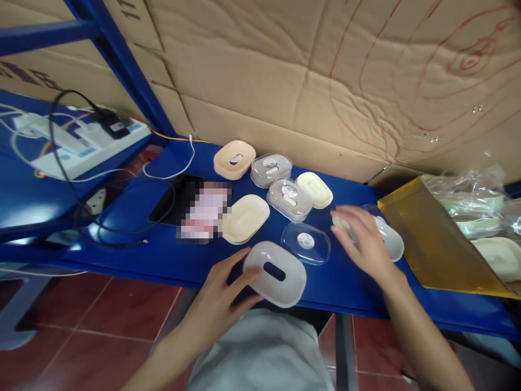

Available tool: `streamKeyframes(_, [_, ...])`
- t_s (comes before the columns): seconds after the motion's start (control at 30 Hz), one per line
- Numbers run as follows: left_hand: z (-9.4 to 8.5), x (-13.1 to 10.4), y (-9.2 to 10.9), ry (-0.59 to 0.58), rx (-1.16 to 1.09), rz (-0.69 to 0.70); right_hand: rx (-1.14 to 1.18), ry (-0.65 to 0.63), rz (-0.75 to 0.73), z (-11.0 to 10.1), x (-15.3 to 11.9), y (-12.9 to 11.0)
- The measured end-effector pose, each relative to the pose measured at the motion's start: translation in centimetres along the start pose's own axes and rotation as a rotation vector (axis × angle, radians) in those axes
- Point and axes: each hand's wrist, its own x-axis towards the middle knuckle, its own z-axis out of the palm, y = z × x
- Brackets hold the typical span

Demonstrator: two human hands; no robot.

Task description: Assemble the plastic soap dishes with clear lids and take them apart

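- Grey slotted dish (287, 288) in the left hand (223, 287), at the front edge of the blue desk (345, 290), inner face up, dark slot near the middle.
- Apparently partway along: two grey containers, one at the back (271, 169) and one in front of it (285, 203), each with clear cover on, label on top and pale insert showing in the slot; beside them, a labelled peach container (228, 165), cover on it too hard to make out.
- Not put together: cream dish (246, 219) behind the left hand, second cream dish (314, 190) beside the grey containers, clear lid (306, 243) lying flat just behind the held dish, pale dish (393, 241) beyond the right hand.
- Left forearm angled in from lower left, fingers clamped round the near end of the slotted dish, spread between top face and lower rim.
- Right hand (366, 239) low over the desk, palm down, fingers bent above a small pale piece (345, 227); cannot tell whether gripped or only covered, owing to blur.
- Far right, yellow box (423, 244) with bagged pale green pieces (472, 212).
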Motion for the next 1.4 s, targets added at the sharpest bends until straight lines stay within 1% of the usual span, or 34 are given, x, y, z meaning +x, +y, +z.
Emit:
streamKeyframes(0.03, [0.1,0.0,0.1,0.004,0.006,0.001,-0.063,-0.04,0.068,0.2,1.4,1.7])
streamKeyframes(0.07, [0.1,0.0,0.1,0.01,0.013,0.002,-0.119,-0.108,0.119,0.7,2.6,3.2])
streamKeyframes(0.13, [0.2,0.0,0.3,0.015,0.027,0.005,-0.178,-0.248,0.188,2.3,4.7,5.7])
streamKeyframes(0.2, [0.3,-0.1,0.4,0.001,0.036,0.002,-0.188,-0.343,0.243,4.1,6.2,7.2])
streamKeyframes(0.23, [0.3,-0.1,0.5,-0.008,0.039,-0.003,-0.176,-0.368,0.259,5.0,6.8,7.7])
streamKeyframes(0.3, [0.3,-0.2,0.5,-0.024,0.042,-0.01,-0.133,-0.389,0.263,6.2,7.7,8.3])
streamKeyframes(0.37, [0.2,-0.3,0.4,-0.03,0.04,-0.017,-0.093,-0.381,0.245,6.6,8.2,8.5])
streamKeyframes(0.43, [0.3,-0.3,0.4,-0.027,0.034,-0.028,-0.074,-0.359,0.23,6.1,8.4,8.5])
streamKeyframes(0.53, [0.4,-0.2,0.3,-0.007,0.023,-0.041,-0.058,-0.295,0.225,4.3,7.7,8.2])
streamKeyframes(0.63, [0.5,-0.2,0.3,0.017,0.015,-0.055,-0.002,-0.153,0.246,2.0,6.0,7.2])
streamKeyframes(0.73, [0.5,-0.1,0.4,0.034,-0.019,-0.105,0.053,0.014,0.281,0.1,3.1,5.2])
streamKeyframes(0.83, [0.1,0.1,0.6,0.054,-0.074,-0.168,0.026,0.143,0.29,-1.2,-0.8,2.2])
streamKeyframes(0.9, [-0.6,0.2,0.8,0.089,-0.108,-0.201,-0.004,0.196,0.264,-1.5,-3.9,-0.5])
streamKeyframes(0.93, [-1.1,0.3,0.8,0.116,-0.12,-0.214,0.0,0.202,0.232,-1.4,-5.4,-1.9])
streamKeyframes(0.97, [-1.6,0.4,0.9,0.148,-0.127,-0.222,0.033,0.171,0.189,-1.2,-6.7,-3.4])
streamKeyframes(1.0, [-2.1,0.5,1.0,0.183,-0.126,-0.226,0.081,0.113,0.146,-0.9,-8.0,-4.8])
streamKeyframes(1.07, [-2.8,0.7,1.3,0.236,-0.109,-0.226,0.174,0.008,0.072,0.2,-9.7,-7.5])
streamKeyframes(1.1, [-3.0,0.7,1.4,0.24,-0.1,-0.223,0.212,-0.045,0.037,0.9,-10.2,-8.6])
streamKeyframes(1.17, [-2.9,0.8,1.7,0.208,-0.087,-0.209,0.259,-0.119,-0.008,2.4,-10.4,-10.2])
streamKeyframes(1.23, [-2.3,0.8,2.0,0.142,-0.077,-0.194,0.274,-0.158,-0.015,3.7,-10.1,-10.8])
streamKeyframes(1.3, [-1.5,0.6,2.2,0.079,-0.065,-0.2,0.282,-0.182,0.011,4.4,-9.6,-10.8])
streamKeyframes(1.4, [-0.7,0.3,2.3,0.033,-0.062,-0.228,0.324,-0.227,0.086,4.5,-9.1,-9.9])
